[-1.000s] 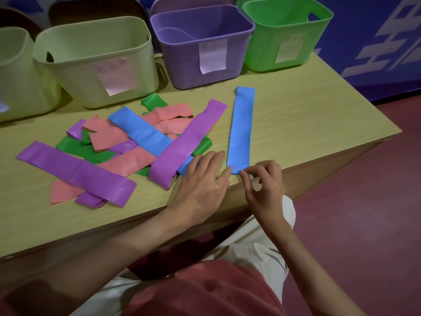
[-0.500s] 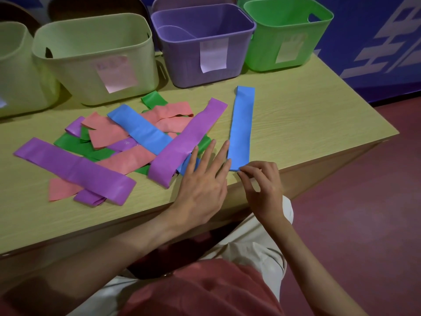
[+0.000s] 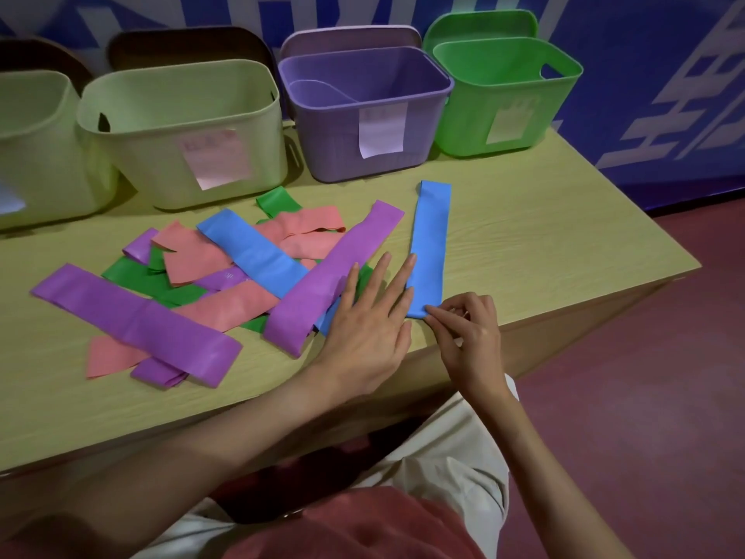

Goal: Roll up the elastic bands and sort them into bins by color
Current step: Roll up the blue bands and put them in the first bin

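A blue elastic band [image 3: 430, 244] lies flat and straight on the wooden table [image 3: 544, 244], set apart to the right of the pile. My right hand [image 3: 467, 336] pinches the band's near end with curled fingers. My left hand [image 3: 371, 320] lies flat beside it, fingers straight, partly on a purple band [image 3: 330, 284] and touching the blue band's left edge. The pile [image 3: 209, 284] holds purple, pink, green and blue bands, overlapping. Behind stand a purple bin [image 3: 363, 127], a green bin [image 3: 508, 94] and two pale yellow-green bins [image 3: 181, 131].
Each bin carries a paper label on its front. Two dark chair backs [image 3: 185, 46] rise behind the pale bins. The table's right edge [image 3: 665, 252] drops to a red floor [image 3: 645, 397]. My lap sits under the near edge.
My left hand slid forward and straightened its fingers along the blue band's edge. My right hand stays at the band's near end, and the view moved a little closer.
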